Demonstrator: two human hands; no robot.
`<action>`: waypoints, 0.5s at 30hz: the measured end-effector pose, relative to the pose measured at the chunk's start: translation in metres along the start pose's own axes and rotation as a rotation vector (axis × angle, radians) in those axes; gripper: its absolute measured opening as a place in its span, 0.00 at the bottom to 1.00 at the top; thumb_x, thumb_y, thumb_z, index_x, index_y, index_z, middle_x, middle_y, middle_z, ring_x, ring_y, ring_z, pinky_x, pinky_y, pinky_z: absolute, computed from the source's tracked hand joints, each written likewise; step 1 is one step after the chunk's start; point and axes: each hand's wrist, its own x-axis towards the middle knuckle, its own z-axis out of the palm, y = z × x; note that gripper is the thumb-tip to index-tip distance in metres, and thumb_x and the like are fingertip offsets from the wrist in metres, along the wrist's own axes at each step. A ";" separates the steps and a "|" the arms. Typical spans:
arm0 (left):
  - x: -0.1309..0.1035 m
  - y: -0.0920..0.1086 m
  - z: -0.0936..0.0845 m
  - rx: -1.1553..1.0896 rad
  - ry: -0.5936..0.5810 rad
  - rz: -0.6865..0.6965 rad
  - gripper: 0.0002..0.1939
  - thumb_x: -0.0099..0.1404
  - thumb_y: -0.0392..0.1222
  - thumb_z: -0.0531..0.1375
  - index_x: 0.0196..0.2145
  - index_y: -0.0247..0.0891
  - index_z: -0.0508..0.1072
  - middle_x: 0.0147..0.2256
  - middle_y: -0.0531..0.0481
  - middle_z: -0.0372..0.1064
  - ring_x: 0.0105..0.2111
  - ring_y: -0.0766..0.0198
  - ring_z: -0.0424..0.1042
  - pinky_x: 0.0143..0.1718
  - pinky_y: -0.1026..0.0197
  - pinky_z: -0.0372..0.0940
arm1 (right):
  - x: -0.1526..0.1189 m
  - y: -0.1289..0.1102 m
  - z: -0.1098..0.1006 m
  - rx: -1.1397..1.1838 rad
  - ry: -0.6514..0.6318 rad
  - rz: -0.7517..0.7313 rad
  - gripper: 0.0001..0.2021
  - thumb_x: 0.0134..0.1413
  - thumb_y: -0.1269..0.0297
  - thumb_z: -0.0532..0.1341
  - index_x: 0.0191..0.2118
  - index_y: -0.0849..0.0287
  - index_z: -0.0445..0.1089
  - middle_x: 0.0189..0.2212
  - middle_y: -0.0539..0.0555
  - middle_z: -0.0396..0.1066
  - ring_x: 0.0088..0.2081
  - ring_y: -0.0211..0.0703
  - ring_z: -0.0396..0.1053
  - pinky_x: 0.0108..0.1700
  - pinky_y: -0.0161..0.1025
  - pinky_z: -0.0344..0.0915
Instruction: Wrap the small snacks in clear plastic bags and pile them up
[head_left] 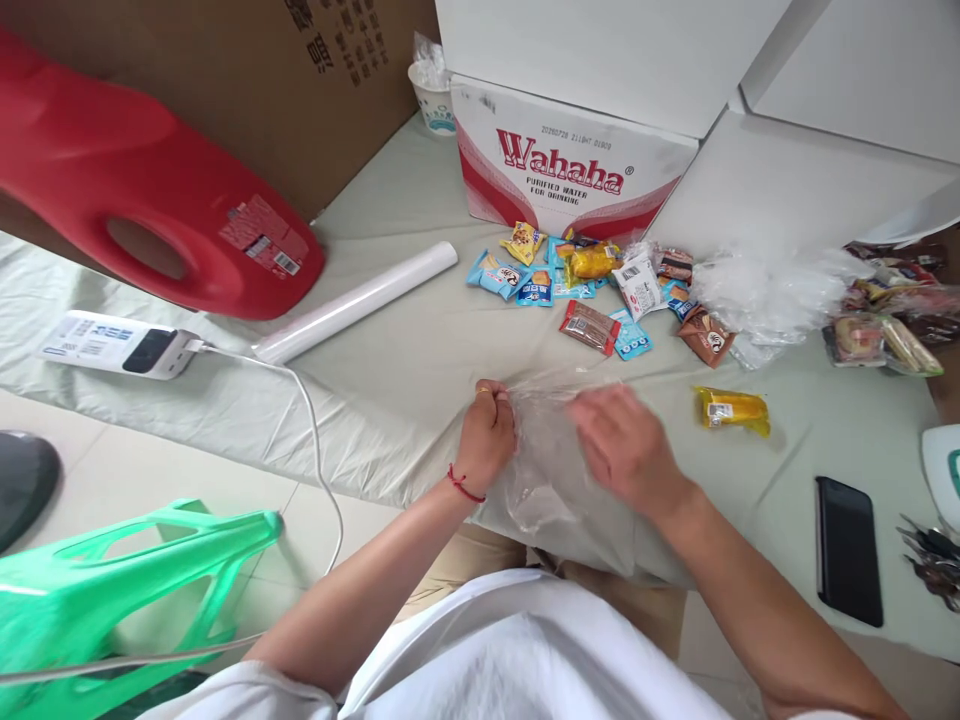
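Observation:
A clear plastic bag [551, 470] hangs at the table's front edge, between my two hands. My left hand [489, 430], with a red string bracelet at the wrist, is closed on the bag's upper left edge. On the other side, my right hand [622, 445] is over the bag's right part, its fingers smeared by motion, so I cannot tell whether it grips the film. Beyond my hands lie small wrapped snacks, among them a brown packet [590, 327] and a blue packet [498, 277]. A yellow wrapped snack [731, 411] lies apart, to the right of my right hand.
A heap of clear bags [772, 290] and more snacks [892, 300] are at the right, near a black phone [850, 550]. A white roll [360, 300], power bank [120, 345] and red jug [225, 220] lie left. A Wahaba-side carton [570, 165] stands behind.

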 end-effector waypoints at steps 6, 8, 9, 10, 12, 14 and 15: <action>0.005 0.011 -0.019 -0.209 -0.062 -0.106 0.18 0.61 0.43 0.64 0.44 0.41 0.61 0.27 0.60 0.66 0.19 0.72 0.59 0.23 0.67 0.54 | -0.089 -0.023 0.032 -0.004 -0.318 0.071 0.27 0.72 0.62 0.57 0.73 0.57 0.61 0.74 0.60 0.56 0.74 0.58 0.53 0.71 0.62 0.61; 0.008 0.014 -0.027 -0.296 -0.148 -0.171 0.30 0.52 0.40 0.69 0.49 0.41 0.62 0.30 0.60 0.68 0.21 0.73 0.61 0.25 0.68 0.55 | -0.108 -0.028 0.035 -0.008 -0.292 0.111 0.29 0.73 0.64 0.56 0.75 0.53 0.56 0.75 0.59 0.54 0.75 0.57 0.51 0.72 0.64 0.61; 0.009 0.015 -0.030 -0.324 -0.166 -0.188 0.34 0.48 0.38 0.70 0.51 0.40 0.62 0.31 0.59 0.69 0.23 0.73 0.62 0.25 0.68 0.55 | -0.114 -0.030 0.034 -0.005 -0.273 0.123 0.31 0.72 0.64 0.56 0.76 0.52 0.53 0.75 0.58 0.54 0.76 0.56 0.51 0.72 0.64 0.61; 0.010 0.015 -0.033 -0.334 -0.149 -0.189 0.36 0.45 0.36 0.70 0.52 0.41 0.63 0.33 0.59 0.69 0.23 0.73 0.62 0.26 0.68 0.55 | -0.118 -0.033 0.033 -0.001 -0.254 0.133 0.32 0.72 0.64 0.57 0.77 0.51 0.51 0.75 0.58 0.54 0.76 0.56 0.51 0.72 0.65 0.61; 0.013 0.014 -0.036 -0.290 -0.014 -0.133 0.34 0.44 0.33 0.68 0.49 0.40 0.64 0.33 0.59 0.67 0.24 0.73 0.62 0.27 0.68 0.56 | -0.120 -0.040 0.029 0.009 -0.225 0.159 0.36 0.71 0.67 0.57 0.79 0.49 0.46 0.75 0.59 0.52 0.76 0.57 0.50 0.71 0.67 0.61; 0.015 0.012 -0.036 -0.183 0.117 -0.056 0.27 0.47 0.34 0.67 0.45 0.40 0.66 0.32 0.58 0.67 0.25 0.73 0.62 0.27 0.67 0.57 | -0.116 -0.047 0.027 0.013 -0.212 0.175 0.39 0.69 0.73 0.56 0.79 0.47 0.42 0.76 0.58 0.50 0.76 0.56 0.49 0.72 0.67 0.60; 0.015 0.012 -0.035 -0.120 0.128 -0.039 0.22 0.51 0.37 0.67 0.43 0.39 0.67 0.32 0.57 0.68 0.24 0.72 0.62 0.28 0.66 0.57 | -0.113 -0.049 0.027 0.015 -0.214 0.172 0.41 0.68 0.76 0.54 0.79 0.46 0.41 0.76 0.56 0.49 0.77 0.56 0.48 0.73 0.67 0.59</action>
